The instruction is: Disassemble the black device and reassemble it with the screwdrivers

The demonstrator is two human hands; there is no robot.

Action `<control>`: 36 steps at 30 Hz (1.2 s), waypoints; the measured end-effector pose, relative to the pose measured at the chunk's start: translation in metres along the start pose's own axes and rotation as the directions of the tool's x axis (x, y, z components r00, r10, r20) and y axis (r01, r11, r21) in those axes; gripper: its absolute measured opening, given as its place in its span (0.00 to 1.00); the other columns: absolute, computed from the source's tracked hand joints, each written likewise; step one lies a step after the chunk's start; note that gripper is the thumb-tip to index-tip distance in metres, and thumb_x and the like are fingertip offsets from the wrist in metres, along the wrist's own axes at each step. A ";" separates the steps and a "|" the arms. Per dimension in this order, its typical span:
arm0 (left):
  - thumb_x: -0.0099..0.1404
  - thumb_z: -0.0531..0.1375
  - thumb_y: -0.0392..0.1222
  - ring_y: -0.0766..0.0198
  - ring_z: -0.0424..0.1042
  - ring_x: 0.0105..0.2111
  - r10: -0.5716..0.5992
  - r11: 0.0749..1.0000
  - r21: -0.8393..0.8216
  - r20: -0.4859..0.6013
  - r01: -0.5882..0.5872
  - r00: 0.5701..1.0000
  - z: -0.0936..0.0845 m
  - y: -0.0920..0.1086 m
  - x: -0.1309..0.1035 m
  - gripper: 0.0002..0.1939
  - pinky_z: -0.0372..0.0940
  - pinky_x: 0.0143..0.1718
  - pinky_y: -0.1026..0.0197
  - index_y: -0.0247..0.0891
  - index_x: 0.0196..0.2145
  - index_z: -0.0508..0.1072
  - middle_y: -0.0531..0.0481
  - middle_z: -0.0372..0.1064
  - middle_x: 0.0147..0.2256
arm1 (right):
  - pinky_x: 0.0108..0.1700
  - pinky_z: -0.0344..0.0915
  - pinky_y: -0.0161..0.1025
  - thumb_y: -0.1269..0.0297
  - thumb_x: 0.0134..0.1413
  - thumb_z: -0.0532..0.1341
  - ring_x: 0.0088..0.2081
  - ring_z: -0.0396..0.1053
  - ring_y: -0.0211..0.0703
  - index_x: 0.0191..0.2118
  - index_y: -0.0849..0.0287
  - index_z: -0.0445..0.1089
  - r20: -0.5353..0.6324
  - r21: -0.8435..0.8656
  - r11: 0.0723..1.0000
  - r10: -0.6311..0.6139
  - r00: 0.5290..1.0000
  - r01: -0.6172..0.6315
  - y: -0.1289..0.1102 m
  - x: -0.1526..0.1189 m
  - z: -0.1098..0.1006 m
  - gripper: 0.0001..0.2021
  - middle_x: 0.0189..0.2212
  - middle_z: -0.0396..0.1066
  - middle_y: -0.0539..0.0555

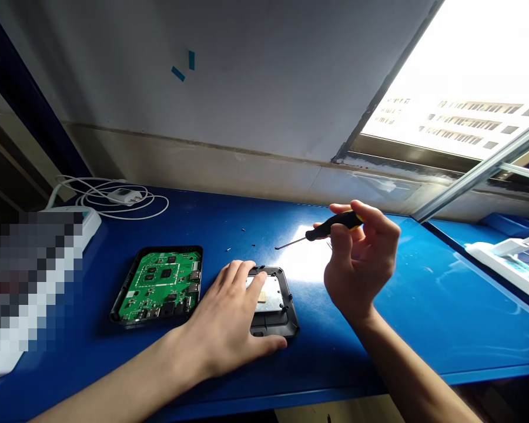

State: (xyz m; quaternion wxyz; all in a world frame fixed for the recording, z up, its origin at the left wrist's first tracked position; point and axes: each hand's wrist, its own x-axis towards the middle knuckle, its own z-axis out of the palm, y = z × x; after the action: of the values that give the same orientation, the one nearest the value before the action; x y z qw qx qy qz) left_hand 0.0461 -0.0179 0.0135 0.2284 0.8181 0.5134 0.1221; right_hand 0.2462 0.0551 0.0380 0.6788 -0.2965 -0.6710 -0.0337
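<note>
My right hand (364,255) grips a black-and-yellow screwdriver (330,226), raised above the table. Its thin shaft points left and slightly down, and a small dark piece like a screw shows at the tip. Under my left hand (229,317) is a black plastic cover (288,305) with a silver metal plate (271,296) in it. My left fingers reach over its far side and the thumb lies along the near edge, holding it; its left part is hidden. Left of that hand, a green circuit board (165,276) sits in a black case half (134,320).
Several small screws (253,245) lie on the blue table (335,364) beyond the cover. A white adapter with coiled cable (126,195) is at the back left. White power strips stand at the left and the right (506,264). A metal frame (458,182) slants near the window.
</note>
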 end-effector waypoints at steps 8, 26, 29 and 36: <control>0.60 0.70 0.64 0.32 0.55 0.69 0.003 1.000 0.014 0.000 -0.003 1.000 -0.002 0.001 -0.001 0.47 0.60 0.67 0.30 0.37 0.68 0.66 0.32 0.58 0.69 | 0.32 0.80 0.40 0.64 0.68 0.65 0.37 0.79 0.42 0.57 0.48 0.71 0.144 -0.093 0.969 0.242 0.959 -0.231 0.011 -0.003 0.000 0.14 0.44 0.79 0.51; 0.60 0.70 0.66 0.32 0.57 0.68 0.026 1.000 0.009 -0.018 -0.025 1.000 0.000 0.000 0.001 0.48 0.60 0.68 0.30 0.35 0.68 0.66 0.31 0.59 0.68 | 0.25 0.78 0.35 0.54 0.65 0.68 0.36 0.80 0.42 0.53 0.51 0.72 0.011 0.077 0.900 0.430 0.903 -0.430 0.022 0.007 -0.004 0.15 0.41 0.75 0.51; 0.59 0.70 0.66 0.32 0.57 0.68 0.024 1.000 0.015 -0.019 -0.024 1.000 0.000 0.000 0.001 0.48 0.61 0.68 0.31 0.35 0.68 0.66 0.32 0.59 0.68 | 0.25 0.78 0.34 0.55 0.64 0.68 0.40 0.81 0.45 0.52 0.51 0.72 -0.009 0.013 0.937 0.350 0.937 -0.350 0.022 0.007 -0.003 0.14 0.40 0.75 0.52; 0.60 0.70 0.66 0.33 0.58 0.68 0.028 0.999 0.033 -0.014 -0.027 1.000 -0.002 0.000 0.000 0.49 0.61 0.67 0.31 0.35 0.69 0.66 0.31 0.59 0.68 | 0.26 0.78 0.35 0.57 0.66 0.67 0.33 0.80 0.41 0.53 0.53 0.72 -0.022 0.008 0.940 0.341 0.940 -0.341 0.021 0.009 -0.003 0.14 0.39 0.75 0.51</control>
State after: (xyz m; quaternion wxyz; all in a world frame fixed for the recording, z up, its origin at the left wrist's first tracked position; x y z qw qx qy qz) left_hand 0.0453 -0.0175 0.0147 0.2097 0.8278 0.5057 0.1226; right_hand 0.2592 0.0744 0.0390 0.6827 -0.4065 -0.6016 0.0820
